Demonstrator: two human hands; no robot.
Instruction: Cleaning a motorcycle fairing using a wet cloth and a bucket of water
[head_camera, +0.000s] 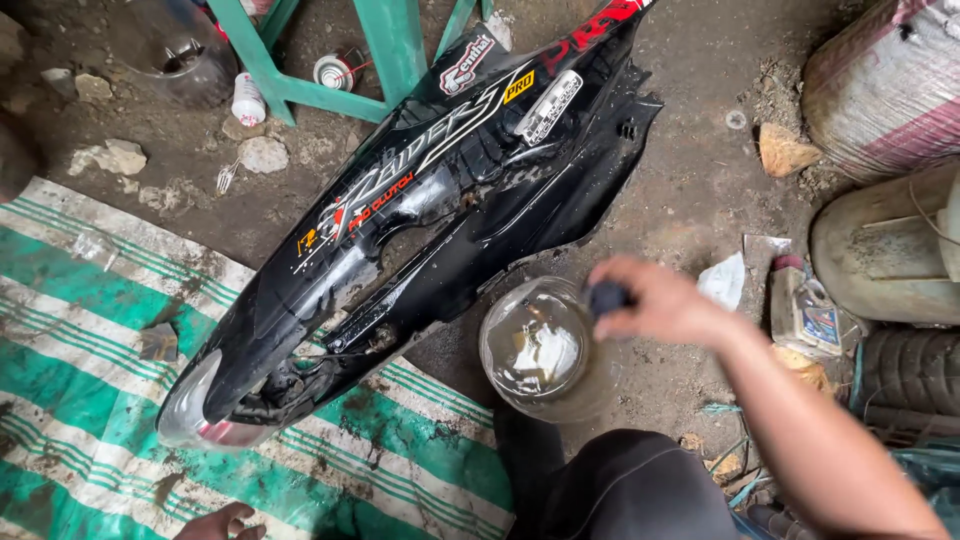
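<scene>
Right hand (665, 300) grips dark knob (607, 296) | clear bowl (540, 350) at 9 o'clock, murky liquid | left hand (225, 523) open on mat (90, 400)

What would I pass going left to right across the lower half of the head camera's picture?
Green-and-white striped mat → left hand → black motorcycle body panel → clear round container → right hand holding a dark object → small carton.

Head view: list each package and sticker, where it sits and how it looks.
Stickers: white, red and yellow, along the black plastic motorcycle panel.
Small flat packet: right on the dirt, white and blue.
Two spray cans: top, under the green frame, white and red.
</scene>
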